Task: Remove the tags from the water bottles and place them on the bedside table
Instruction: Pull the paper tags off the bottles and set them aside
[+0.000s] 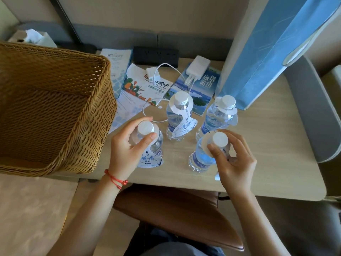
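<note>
Several clear water bottles with white caps stand on the wooden table (258, 154), each with a white and blue paper tag hung round its neck. My left hand (127, 150) grips the near left bottle (147, 137) just under its cap; its tag (150, 160) hangs down toward me. My right hand (232, 161) grips the near right bottle (204, 156) at the neck, fingers on its tag collar. Behind them stand a middle bottle (178, 115) with a dangling tag (184, 127) and a far right bottle (218, 115), both untouched.
A large wicker basket (55, 111) fills the left side, overhanging the table. Brochures (144, 85), a white power bank (198, 68) with cables and a charger lie at the back. A tall blue paper bag (267, 61) stands at the back right. A brown chair seat (175, 209) is below the table edge.
</note>
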The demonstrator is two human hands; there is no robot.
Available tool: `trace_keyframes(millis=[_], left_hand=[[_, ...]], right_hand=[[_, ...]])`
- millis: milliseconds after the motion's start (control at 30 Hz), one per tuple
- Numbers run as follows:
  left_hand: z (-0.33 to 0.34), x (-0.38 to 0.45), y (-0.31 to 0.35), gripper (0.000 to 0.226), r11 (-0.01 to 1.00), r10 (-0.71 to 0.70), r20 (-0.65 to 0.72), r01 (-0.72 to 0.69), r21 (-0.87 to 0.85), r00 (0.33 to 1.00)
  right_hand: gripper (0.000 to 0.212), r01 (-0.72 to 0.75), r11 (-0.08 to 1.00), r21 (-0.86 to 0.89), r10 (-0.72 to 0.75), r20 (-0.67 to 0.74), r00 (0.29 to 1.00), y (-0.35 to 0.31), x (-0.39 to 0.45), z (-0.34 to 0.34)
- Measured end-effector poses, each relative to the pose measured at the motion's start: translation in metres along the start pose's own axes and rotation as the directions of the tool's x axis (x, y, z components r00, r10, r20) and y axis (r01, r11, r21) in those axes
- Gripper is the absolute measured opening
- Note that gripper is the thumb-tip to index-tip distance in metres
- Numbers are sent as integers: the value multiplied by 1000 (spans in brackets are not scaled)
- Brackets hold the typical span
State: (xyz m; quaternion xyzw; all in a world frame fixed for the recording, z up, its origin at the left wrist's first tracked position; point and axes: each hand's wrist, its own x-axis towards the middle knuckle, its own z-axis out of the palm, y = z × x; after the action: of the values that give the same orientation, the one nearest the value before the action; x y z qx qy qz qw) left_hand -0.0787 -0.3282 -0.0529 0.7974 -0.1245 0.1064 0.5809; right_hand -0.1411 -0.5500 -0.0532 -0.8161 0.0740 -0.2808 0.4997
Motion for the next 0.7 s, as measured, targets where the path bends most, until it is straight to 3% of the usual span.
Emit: trace_keyframes(millis=[300, 433, 533, 700], left_hand=[[-9, -4, 31, 39, 972, 169, -60, -156, 178, 984], [8, -11, 46, 35, 971, 225, -43, -220, 99, 973], [27, -15, 53, 35, 975, 222, -8, -221, 35, 975], [66, -27, 50, 35, 984, 86, 110, -67, -167, 990]], right_hand=[[48, -63, 998, -17, 65, 143, 988, -4, 3, -18], [32, -132, 989, 61, 120, 173, 978, -5, 5, -28], [22, -262, 950, 173, 227, 196, 954, -2, 7, -34], [15, -386, 897, 218, 341, 217, 915, 9, 13, -42]])
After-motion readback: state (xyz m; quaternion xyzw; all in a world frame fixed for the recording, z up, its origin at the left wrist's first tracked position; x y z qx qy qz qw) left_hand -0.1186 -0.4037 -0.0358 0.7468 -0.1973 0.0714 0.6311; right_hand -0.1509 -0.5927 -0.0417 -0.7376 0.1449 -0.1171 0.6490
